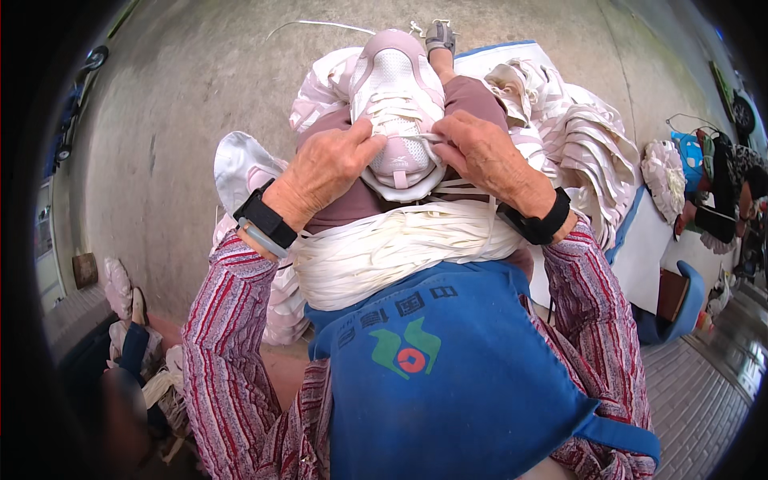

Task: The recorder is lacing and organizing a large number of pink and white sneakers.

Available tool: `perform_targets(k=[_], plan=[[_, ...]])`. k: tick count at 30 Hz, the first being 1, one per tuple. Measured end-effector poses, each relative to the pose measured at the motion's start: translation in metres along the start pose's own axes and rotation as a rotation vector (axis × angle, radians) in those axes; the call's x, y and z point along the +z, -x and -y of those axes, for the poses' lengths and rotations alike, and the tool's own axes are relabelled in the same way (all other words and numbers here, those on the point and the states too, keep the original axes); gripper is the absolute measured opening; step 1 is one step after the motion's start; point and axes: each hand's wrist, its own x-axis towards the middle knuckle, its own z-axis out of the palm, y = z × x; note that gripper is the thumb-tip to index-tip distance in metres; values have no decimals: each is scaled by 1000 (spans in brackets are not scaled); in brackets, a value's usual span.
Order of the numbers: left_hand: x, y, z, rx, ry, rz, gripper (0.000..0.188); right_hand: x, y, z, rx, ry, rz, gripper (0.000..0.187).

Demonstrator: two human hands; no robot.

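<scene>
A pink and white sneaker upper (393, 74) rests between my knees, its toe pointing away from me and its tongue (400, 162) towards me. White shoelace (412, 136) crosses the top of its throat. At the left side of the throat, my left hand (334, 166) is closed, thumb and forefinger pinching the lace. On the opposite side my right hand (490, 158) pinches the lace too, fingers curled. A thick bundle of loose cream laces (404, 246) lies across my lap, just below the upper, on a blue apron (456, 360).
Stacked pink and white uppers (596, 152) stand to my right, beside a white board with blue edging (632, 232). More uppers (240, 160) lie by my left knee. A blue chair (686, 296) stands at the right. Another person (132, 352) sits at the lower left.
</scene>
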Motion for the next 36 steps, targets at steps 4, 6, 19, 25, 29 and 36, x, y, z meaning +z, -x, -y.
perform_targets(k=[4,6,19,25,29,36], plan=[[-5,2,-1,2,-12,8,30,-9,-4,0,9,171,33,14],[-3,9,4,-27,12,19,31,-16,-2,-4,61,323,-25,13],[4,20,-12,-272,95,-28,35,-38,-5,-13,529,-1185,-473,23],[11,24,-15,-304,105,-72,36,-58,-7,-28,486,-1495,-573,23],[7,25,-19,-305,172,-140,32,-58,12,-38,536,-1416,-240,23],[-6,46,-20,-622,332,-276,22,-48,8,-29,509,-89,-354,20]])
